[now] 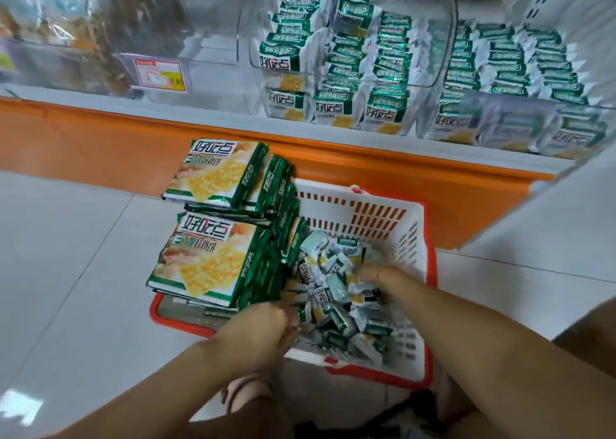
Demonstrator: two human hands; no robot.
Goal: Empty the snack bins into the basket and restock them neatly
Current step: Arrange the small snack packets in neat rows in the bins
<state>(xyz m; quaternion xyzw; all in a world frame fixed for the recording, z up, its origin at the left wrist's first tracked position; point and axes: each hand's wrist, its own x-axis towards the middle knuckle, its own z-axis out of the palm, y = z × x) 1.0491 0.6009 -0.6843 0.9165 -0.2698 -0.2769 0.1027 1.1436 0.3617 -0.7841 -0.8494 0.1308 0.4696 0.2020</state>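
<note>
- A white, red-rimmed basket (pixel 416 225) sits on the floor just below the shelf's (pixel 200 111) front edge, probably so both are within reach.
- Loose small snack packets (pixel 336 298) fill its right side. Large flat packs (pixel 206 258) are stacked along its left edge, which keeps the two kinds apart.
- The left hand (pixel 266 322) is at the basket's near edge and the right hand (pixel 366 273) is deeper in the packets. The fingers are buried or blurred, so I cannot tell their grip.
- Clear bins (pixel 350 55) on the shelf hold tidy rows, so restocking seems well along.

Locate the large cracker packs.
Head view, left of centre: the large cracker packs are stacked at the left end of the basket, beside the loose small packets.
</note>
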